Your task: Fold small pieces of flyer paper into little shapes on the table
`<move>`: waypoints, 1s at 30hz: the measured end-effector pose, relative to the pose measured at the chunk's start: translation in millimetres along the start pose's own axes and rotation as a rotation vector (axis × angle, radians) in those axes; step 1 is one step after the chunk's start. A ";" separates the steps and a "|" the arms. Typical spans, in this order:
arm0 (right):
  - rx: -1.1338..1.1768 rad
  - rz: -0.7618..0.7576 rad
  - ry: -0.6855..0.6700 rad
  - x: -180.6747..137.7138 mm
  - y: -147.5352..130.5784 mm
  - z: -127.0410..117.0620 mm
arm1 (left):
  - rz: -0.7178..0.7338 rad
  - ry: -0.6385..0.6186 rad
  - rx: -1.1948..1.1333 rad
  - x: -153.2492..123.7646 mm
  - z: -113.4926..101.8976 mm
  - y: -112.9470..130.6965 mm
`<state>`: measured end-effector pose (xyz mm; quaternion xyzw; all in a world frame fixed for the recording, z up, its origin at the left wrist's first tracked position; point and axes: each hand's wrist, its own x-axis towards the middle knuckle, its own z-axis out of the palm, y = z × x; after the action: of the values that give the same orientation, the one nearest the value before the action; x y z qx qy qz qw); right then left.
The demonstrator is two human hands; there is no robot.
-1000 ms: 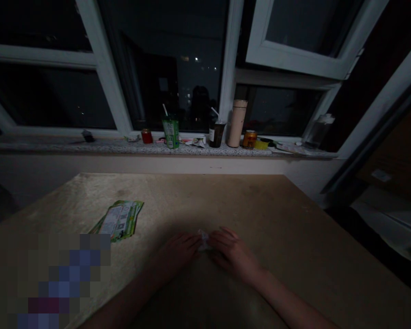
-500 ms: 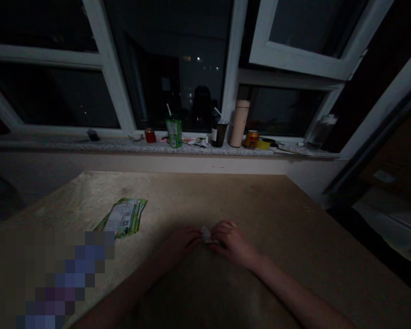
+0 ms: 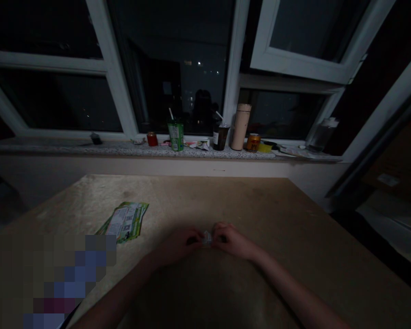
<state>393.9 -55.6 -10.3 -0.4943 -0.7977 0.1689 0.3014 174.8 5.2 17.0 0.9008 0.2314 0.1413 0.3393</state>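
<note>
Low over the brown tabletop (image 3: pixel 205 196), my two hands meet at a small, pale, crinkled wrapper-like piece (image 3: pixel 207 237). My left hand (image 3: pixel 185 241) pinches its left side between thumb and fingers. From the other side my right hand (image 3: pixel 232 241) pinches the right edge, fingers curled. Dim light hides what the piece is exactly and whether anything lies inside it. To the left on the table are flat green printed packets (image 3: pixel 127 221), overlapping, apart from both hands.
A speckled stone windowsill (image 3: pixel 195 154) runs behind the table. On it stand a green cup with a straw (image 3: pixel 176 136), a dark drink cup (image 3: pixel 219 138), a pink flask (image 3: pixel 240 128), an orange can (image 3: pixel 253 142) and a red jar (image 3: pixel 152 139). The near left is pixelated.
My fingers have curled into tighter pinches on the small pale piece, which looks a little more spread between them. The whole view has shifted slightly.
</note>
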 end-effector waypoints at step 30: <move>0.376 0.106 0.023 -3.5 -4.0 0.5 | -0.095 0.034 -0.122 2.8 3.6 -15.2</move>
<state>392.0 -60.5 -9.5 -0.4725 -0.7215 0.3248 0.3880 173.8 14.8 4.4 0.8638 0.2705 0.1541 0.3961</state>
